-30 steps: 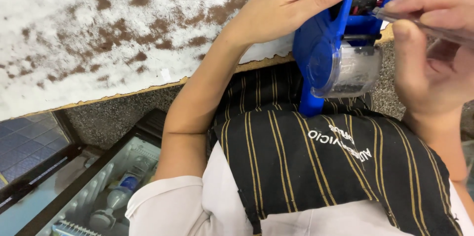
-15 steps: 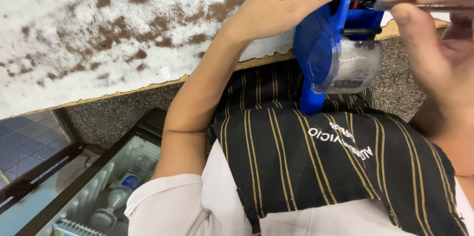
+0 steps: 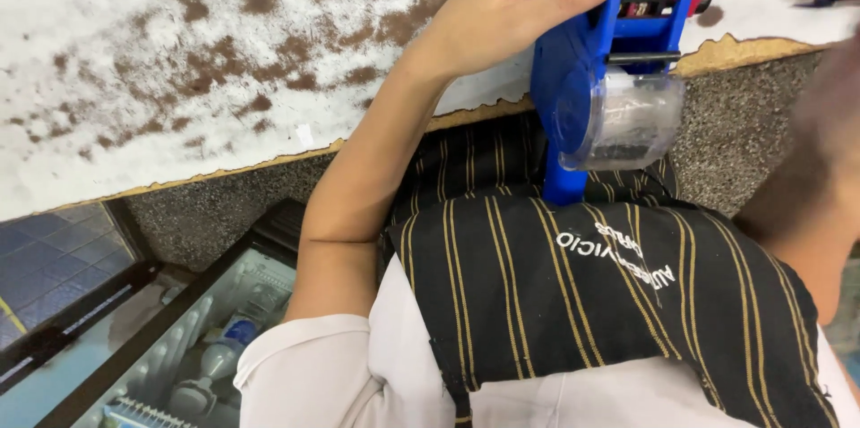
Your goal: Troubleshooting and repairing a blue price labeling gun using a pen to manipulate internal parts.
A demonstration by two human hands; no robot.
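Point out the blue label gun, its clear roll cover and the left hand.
blue label gun (image 3: 560, 61), head view, blue side body.
clear roll cover (image 3: 632, 119), head view, transparent drum face.
left hand (image 3: 502, 7), head view, back of hand.

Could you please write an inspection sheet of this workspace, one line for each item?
Surface: white counter top with worn brown patches and a chipped edge, above a speckled stone front.
Job's things: blue handheld labelling tool with a clear roll cover, held upright at the counter edge.
Clutter: nothing seen on the counter.
Grippers: left hand grips the tool's top; right hand is blurred, a thin dark object beside it, grip unclear.
Cables: nothing seen.
Surroundings: black striped apron over a white shirt; glass-topped chest with bottles lower left; blue floor tiles.
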